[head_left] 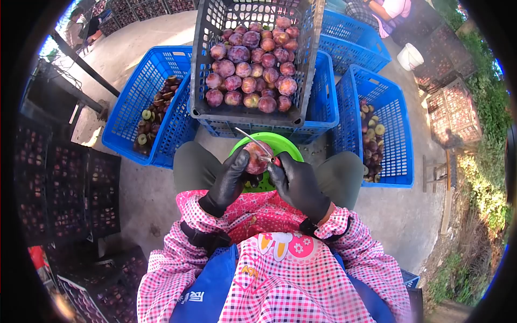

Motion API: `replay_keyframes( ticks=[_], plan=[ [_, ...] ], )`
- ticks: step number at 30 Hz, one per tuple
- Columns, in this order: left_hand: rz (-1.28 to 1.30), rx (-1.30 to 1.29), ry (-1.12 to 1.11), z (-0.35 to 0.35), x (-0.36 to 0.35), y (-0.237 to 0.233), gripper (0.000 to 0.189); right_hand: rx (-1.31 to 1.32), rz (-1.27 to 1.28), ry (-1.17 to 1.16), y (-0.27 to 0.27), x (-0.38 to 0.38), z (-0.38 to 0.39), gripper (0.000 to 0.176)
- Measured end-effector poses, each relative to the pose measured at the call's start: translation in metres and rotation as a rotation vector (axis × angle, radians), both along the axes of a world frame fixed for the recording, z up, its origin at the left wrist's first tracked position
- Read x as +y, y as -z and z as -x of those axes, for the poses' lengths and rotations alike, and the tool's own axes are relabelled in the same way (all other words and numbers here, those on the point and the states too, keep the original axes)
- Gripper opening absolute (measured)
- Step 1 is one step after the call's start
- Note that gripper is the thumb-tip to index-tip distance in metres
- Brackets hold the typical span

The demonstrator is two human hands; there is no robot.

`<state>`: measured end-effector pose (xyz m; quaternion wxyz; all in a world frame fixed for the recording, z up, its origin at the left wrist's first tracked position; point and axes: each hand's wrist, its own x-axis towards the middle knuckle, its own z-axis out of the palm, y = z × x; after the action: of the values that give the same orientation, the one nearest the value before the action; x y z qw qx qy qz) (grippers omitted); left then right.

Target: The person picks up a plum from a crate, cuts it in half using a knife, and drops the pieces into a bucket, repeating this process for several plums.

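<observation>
My left hand [226,180], in a black glove, is closed around a reddish-purple plum [257,157]. In my right hand [297,182], also gloved in black, is a tool with a red handle [277,161] and a thin metal blade [253,141] lying across the top of the plum. Both hands are close together over a bright green basin [276,141] between my knees. Dark pieces show in the basin under the plum. Straight ahead, a black crate [247,116] full of whole plums [253,70] rests on a blue crate [328,102].
A blue crate [126,116] with cut plums [156,113] stands at the left, another [397,129] at the right. Stacked dark crates [67,188] line the left side. Beyond are a white bucket [410,56], another blue crate [353,40] and people [389,9].
</observation>
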<state>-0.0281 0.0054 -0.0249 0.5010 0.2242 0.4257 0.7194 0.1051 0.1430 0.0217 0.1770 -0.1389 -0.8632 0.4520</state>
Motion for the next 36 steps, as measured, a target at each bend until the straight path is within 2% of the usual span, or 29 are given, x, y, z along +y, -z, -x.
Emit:
replay_keyframes(
  ticks=[3,5,9,11,12,14,15,17,18,19,21,22,23,25,32,34,36],
  plan=[
    [0.012,-0.008,0.000,-0.003,0.000,-0.001,0.058,-0.001,-0.058,-0.027,0.000,-0.001,-0.005,0.022],
    [0.004,0.146,-0.034,-0.005,0.002,-0.009,0.057,-0.007,-0.178,0.053,0.000,-0.005,-0.006,0.022],
    [0.099,0.108,-0.004,-0.008,0.000,-0.019,0.055,0.018,-0.265,0.119,0.008,-0.009,-0.004,0.024],
    [0.150,0.445,-0.036,-0.005,0.001,-0.014,0.056,-0.050,-0.280,0.087,0.011,-0.010,-0.006,0.026],
    [0.149,0.445,-0.036,-0.002,0.001,-0.010,0.056,-0.050,-0.282,0.088,0.018,-0.005,-0.006,0.026],
    [0.182,0.372,0.048,0.004,-0.003,0.000,0.055,-0.093,0.109,-0.050,0.035,0.003,-0.009,0.030],
    [0.183,0.373,0.048,0.003,-0.002,0.000,0.055,-0.091,0.110,-0.050,0.030,0.009,-0.016,0.030],
    [0.119,0.376,-0.040,0.008,0.006,-0.003,0.057,-0.198,1.181,-0.395,0.004,0.025,-0.028,0.033],
    [0.121,0.372,-0.051,0.006,0.005,-0.003,0.057,-0.183,1.025,-0.216,-0.014,0.015,-0.029,0.031],
    [0.084,0.363,-0.080,0.007,0.006,-0.003,0.058,-0.181,1.023,-0.216,-0.012,0.012,-0.027,0.031],
    [0.001,0.343,-0.133,0.011,0.013,-0.001,0.059,-0.140,0.339,0.010,-0.001,0.012,-0.022,0.027],
    [0.078,0.294,-0.129,0.012,0.011,0.004,0.059,-0.070,0.186,0.007,0.009,0.010,-0.025,0.023],
    [0.081,0.288,-0.134,0.011,0.011,0.008,0.059,-0.077,0.187,0.002,0.011,0.006,-0.026,0.023],
    [0.147,0.345,-0.122,0.012,0.010,0.014,0.058,-0.071,0.015,0.015,0.015,-0.004,-0.025,0.022],
    [0.161,0.362,-0.134,0.007,0.004,0.017,0.055,-0.140,-0.031,0.026,0.017,-0.012,-0.020,0.022],
    [0.152,0.374,-0.146,0.008,0.004,0.013,0.064,-0.133,-0.036,0.028,0.018,-0.012,-0.018,0.022],
    [0.159,0.372,-0.131,0.007,0.002,0.005,0.064,-0.137,-0.060,0.029,0.021,-0.014,-0.018,0.023]
  ],
)
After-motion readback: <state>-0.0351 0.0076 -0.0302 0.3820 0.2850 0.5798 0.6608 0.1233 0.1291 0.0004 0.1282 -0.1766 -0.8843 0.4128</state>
